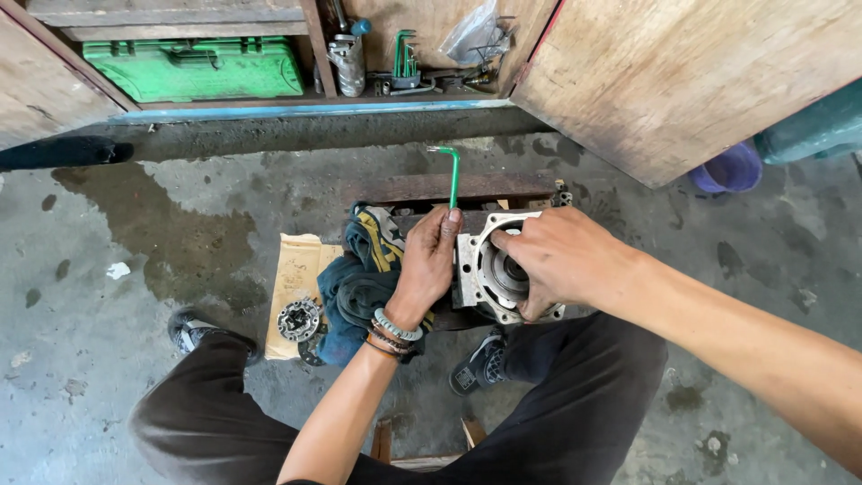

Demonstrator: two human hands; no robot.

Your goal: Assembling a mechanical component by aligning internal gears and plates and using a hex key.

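Metal housing is sitting on a low wooden block on the concrete floor, right between the person's knees, open bore facing up at the camera. That placing is keeping it off the wet floor and within reach of both hands, I'd judge.

Right hand is lying over the right side of the housing, fingers curling down onto its face and rim. It is pressing on the part rather than lifting it, probably to stop it turning.

Left hand is closing around the shank of a green hex key, fist tight, short arm of the key sticking out at the top. The long end is going down at the housing's upper left corner; the tip is hidden by the fingers, so I cannot tell if it is seated in a bolt.

A blue and yellow rag is bunching under the left wrist, likely as padding or for wiping. Next to it a piece of cardboard is serving as a clean spot for one round toothed part.

Count: one housing, one key in hand, one more green key set hanging on the shelf behind, one green tool case, one purple bucket, two wristbands on the left wrist at least
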